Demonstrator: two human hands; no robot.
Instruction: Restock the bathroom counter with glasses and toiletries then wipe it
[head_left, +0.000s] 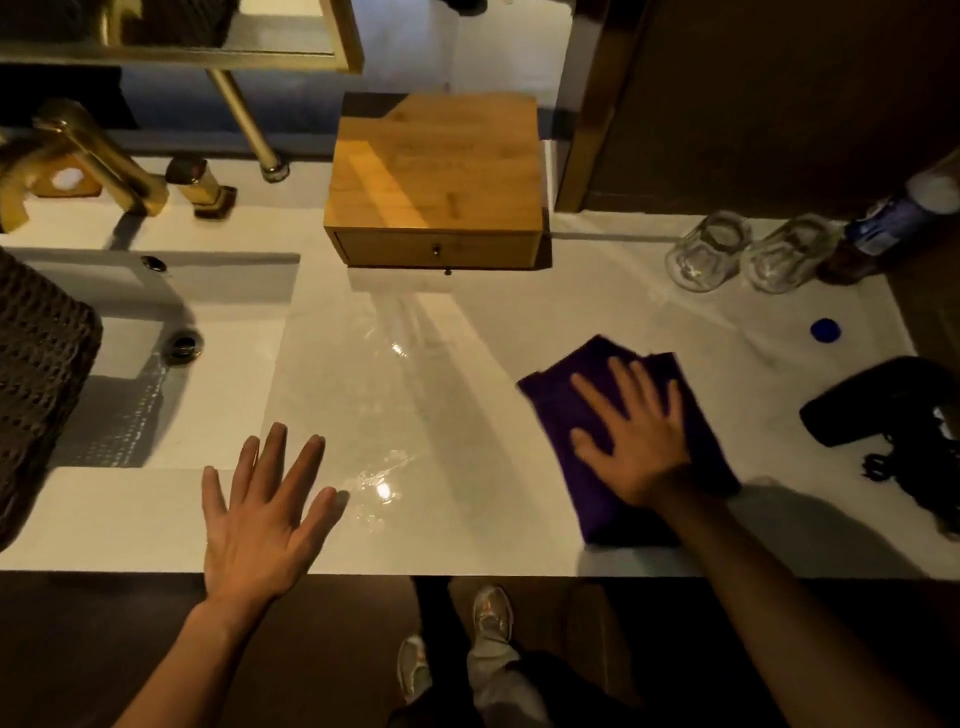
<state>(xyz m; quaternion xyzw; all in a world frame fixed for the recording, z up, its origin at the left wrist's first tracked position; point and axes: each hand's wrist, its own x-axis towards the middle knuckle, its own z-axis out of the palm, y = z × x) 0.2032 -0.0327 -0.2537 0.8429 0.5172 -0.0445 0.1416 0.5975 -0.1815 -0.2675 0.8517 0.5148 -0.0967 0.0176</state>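
My right hand (636, 439) lies flat with fingers spread on a folded purple cloth (558, 415), pressing it onto the white counter (467, 540) right of centre. My left hand (260, 514) hovers open near the counter's front edge, holding nothing. Two clear glasses (706, 252) (784, 254) stand upside down at the back right. A water bottle (893, 228) with a blue label stands beside them. A wet sheen with droplets (382, 488) shows on the counter between my hands.
A wooden drawer box (434, 171) sits at the back centre. The sink basin (156, 332) with a gold faucet (88, 156) lies left, a dark woven basket (36, 384) at its edge. A blue cap (825, 330) and a black hair dryer (883, 402) lie right.
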